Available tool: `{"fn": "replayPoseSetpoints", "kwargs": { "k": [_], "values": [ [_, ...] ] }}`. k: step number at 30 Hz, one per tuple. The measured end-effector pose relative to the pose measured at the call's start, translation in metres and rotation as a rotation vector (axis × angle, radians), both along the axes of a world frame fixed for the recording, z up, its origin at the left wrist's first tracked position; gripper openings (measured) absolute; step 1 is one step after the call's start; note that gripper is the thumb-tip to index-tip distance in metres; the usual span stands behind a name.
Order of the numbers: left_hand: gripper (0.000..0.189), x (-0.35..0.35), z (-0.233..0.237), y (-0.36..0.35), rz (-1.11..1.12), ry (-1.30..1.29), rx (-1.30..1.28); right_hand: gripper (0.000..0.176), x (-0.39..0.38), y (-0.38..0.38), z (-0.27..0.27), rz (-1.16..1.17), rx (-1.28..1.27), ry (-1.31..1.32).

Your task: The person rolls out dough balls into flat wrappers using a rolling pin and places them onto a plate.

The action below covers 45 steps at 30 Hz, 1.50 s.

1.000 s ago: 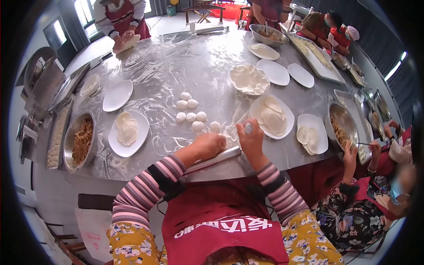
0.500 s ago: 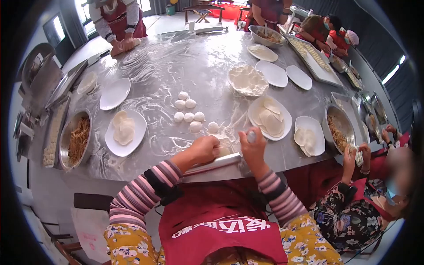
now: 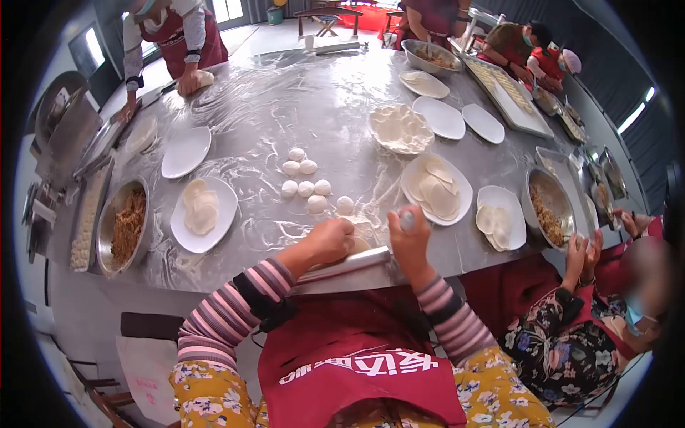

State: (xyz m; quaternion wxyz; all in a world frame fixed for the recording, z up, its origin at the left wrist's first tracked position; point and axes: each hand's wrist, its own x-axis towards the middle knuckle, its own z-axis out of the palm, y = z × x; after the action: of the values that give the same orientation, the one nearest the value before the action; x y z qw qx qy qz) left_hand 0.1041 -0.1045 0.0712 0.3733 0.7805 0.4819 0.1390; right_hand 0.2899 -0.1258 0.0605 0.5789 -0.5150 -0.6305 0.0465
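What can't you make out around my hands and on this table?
All in the head view:
- Flat dough: partly hidden by your left hand.
- Grey-tipped object: mostly hidden by your right hand.
- Left bowl's filling: ingredients too small.
- Far-left co-worker: head cut off by the top edge.

The metal tabletop (image 3: 335, 93) is the landmark, its surface catching a whitish glare. Beyond its far edge, a pale, shiny floor (image 3: 258, 36) reflects light, and a dark wooden bench (image 3: 332, 12) stands near a small green bucket (image 3: 275, 16), with bright red material (image 3: 367, 21) behind the bench. Past the tabletop's far left corner are a bright window (image 3: 228, 9), a grey curtain (image 3: 118, 36) and a narrow lit pane (image 3: 94, 47) in a grey wall. Right of the tabletop, dark curtains (image 3: 585, 46) line the side, broken by a slanting strip of bright light (image 3: 636, 113). By its near left corner stands a dark-topped chair (image 3: 151, 325) with a pale cover.
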Motion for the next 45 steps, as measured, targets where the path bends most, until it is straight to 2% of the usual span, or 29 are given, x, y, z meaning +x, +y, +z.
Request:
{"fn": "replayPoseSetpoints", "kwargs": {
  "k": [2, 4, 5, 7, 11, 15, 18, 20, 23, 26, 27, 30, 31, 33, 34, 36, 38, 40, 43, 44, 45],
  "values": [
    [0.013, -0.008, -0.005, -0.004, 0.013, -0.048, -0.008, 0.022, 0.008, -0.031, -0.003, -0.019, 0.011, -0.031],
    [0.014, -0.013, -0.002, -0.007, 0.023, -0.045, -0.056, 0.021, 0.012, -0.057, -0.006, 0.034, -0.196, 0.198],
    [0.015, -0.013, -0.001, -0.011, 0.016, -0.038, -0.107, 0.021, 0.011, -0.054, -0.008, 0.024, -0.206, 0.205],
    [0.018, -0.005, 0.000, -0.014, -0.012, -0.004, -0.104, 0.021, 0.005, -0.030, 0.004, -0.032, -0.008, 0.034],
    [0.015, 0.008, -0.003, -0.002, 0.020, 0.034, 0.037, 0.021, -0.009, 0.022, 0.001, 0.047, -0.065, 0.087],
    [0.012, -0.003, -0.010, 0.001, -0.012, 0.001, 0.009, 0.023, 0.002, 0.002, -0.003, 0.002, 0.029, -0.040],
    [0.011, -0.020, -0.012, -0.006, -0.017, -0.100, -0.078, 0.024, 0.012, -0.036, -0.007, -0.019, 0.011, -0.012],
    [0.012, -0.024, -0.012, -0.010, -0.024, -0.138, -0.141, 0.024, 0.016, -0.047, -0.020, 0.011, -0.147, 0.129],
    [0.016, -0.015, -0.003, -0.010, -0.068, -0.152, -0.191, 0.024, 0.000, -0.002, -0.003, -0.014, -0.020, 0.038],
    [0.018, -0.015, -0.005, 0.004, -0.015, 0.025, -0.086, 0.024, -0.012, 0.027, -0.003, 0.002, -0.039, 0.036],
    [0.018, -0.018, -0.012, 0.005, -0.021, -0.019, -0.096, 0.024, -0.008, 0.027, 0.000, -0.033, -0.014, 0.056],
    [0.015, -0.016, -0.007, -0.001, -0.031, 0.014, -0.177, 0.023, 0.003, -0.007, -0.003, 0.043, 0.020, 0.079],
    [0.015, -0.014, -0.005, -0.002, -0.059, 0.016, -0.106, 0.023, 0.009, -0.024, -0.001, 0.055, 0.020, 0.066],
    [0.015, -0.003, -0.004, 0.001, -0.066, 0.044, 0.025, 0.023, 0.019, -0.051, -0.007, 0.036, 0.037, -0.171],
    [0.015, 0.007, -0.003, 0.010, -0.082, 0.045, 0.036, 0.023, 0.019, -0.061, -0.005, 0.018, 0.047, -0.171],
    [0.013, 0.032, 0.000, 0.030, -0.152, -0.034, 0.027, 0.025, 0.020, -0.075, 0.000, 0.173, -0.138, 0.188],
    [0.015, 0.068, 0.005, 0.054, -0.099, -0.264, -0.195, 0.024, 0.021, -0.073, 0.005, 0.175, -0.110, 0.184],
    [0.018, 0.100, 0.054, 0.057, -0.089, -0.547, -0.376, 0.023, 0.019, -0.068, 0.005, 0.184, -0.086, 0.185],
    [0.026, 0.102, 0.037, 0.086, 0.024, -0.567, -0.218, 0.023, 0.018, -0.061, -0.002, 0.166, -0.034, 0.189],
    [0.032, 0.090, 0.020, 0.098, 0.048, -0.353, 0.017, 0.023, 0.018, -0.062, -0.001, 0.162, -0.042, 0.186],
    [0.032, 0.074, 0.014, 0.097, 0.049, -0.353, 0.021, 0.023, 0.018, -0.062, 0.000, 0.159, -0.047, 0.183]
  ]
}}
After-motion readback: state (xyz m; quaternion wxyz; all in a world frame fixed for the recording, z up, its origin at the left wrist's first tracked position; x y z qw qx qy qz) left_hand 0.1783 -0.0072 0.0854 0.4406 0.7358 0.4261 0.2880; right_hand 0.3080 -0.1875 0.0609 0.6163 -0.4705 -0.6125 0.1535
